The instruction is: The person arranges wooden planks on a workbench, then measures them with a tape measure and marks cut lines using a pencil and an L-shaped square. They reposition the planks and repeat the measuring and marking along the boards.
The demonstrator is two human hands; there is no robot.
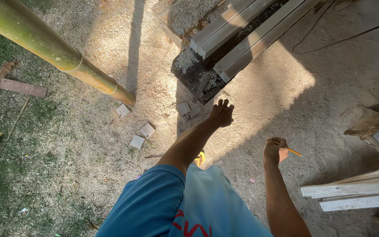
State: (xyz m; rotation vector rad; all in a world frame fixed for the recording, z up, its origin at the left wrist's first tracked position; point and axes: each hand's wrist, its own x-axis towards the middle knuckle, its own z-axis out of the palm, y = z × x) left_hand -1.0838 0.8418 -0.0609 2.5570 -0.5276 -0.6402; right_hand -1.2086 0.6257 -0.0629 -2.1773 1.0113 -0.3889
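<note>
Left hand (221, 113) – open, fingers spread, empty – reaches toward the planks (242, 35) stacked ahead on the sawdust floor (88, 145). Right hand (275, 151) is closed around a pencil (294, 152), tip pointing right, clear of the body.

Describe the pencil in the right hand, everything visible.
The pencil is thin and orange-yellow, seemingly wood. Only a short length shows, sticking out to the right of the closed right hand, roughly level and tilted slightly down. The rest is hidden in the fist. Its tip is too small to make out. It hangs above the sawdust-covered ground, touching only the hand.
</note>
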